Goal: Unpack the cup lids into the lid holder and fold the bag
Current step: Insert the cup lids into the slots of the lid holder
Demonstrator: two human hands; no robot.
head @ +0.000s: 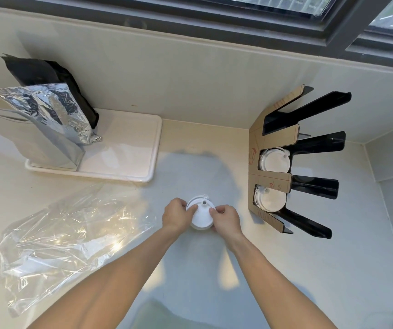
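Two bare hands meet over a pale countertop (285, 269), just below the centre of the view, and together grip a short stack of white cup lids (201, 216). The left hand (177, 214) closes on the stack from its 9 o'clock side, fingers curled around the rim. The right hand (226, 218) closes on it from the 3 o'clock side, thumb and fingertips pinching the edge. The top lid faces up and shows a small round sip hole and a raised tab at its 12 o'clock edge. Whether the stack rests on the counter or is lifted just above it cannot be told. Both forearms run in from the 6 o'clock edge of the view. At 3 o'clock from the hands, near but apart, stands the lid holder (274, 138), a brown cardboard front with black dividers fanning away to the right. Two of its slots already hold white lids (275, 160); the slot at its 12 o'clock end looks dark and unfilled. At 8 o'clock from the hands, a crumpled clear plastic bag (67, 236) lies flat and open on the counter. At 10 o'clock, a white tray (129, 148) sits against the wall and carries a silver foil pouch (48, 119) leaning against a black pouch (48, 74). A dark window frame (238, 24) runs across 12 o'clock.
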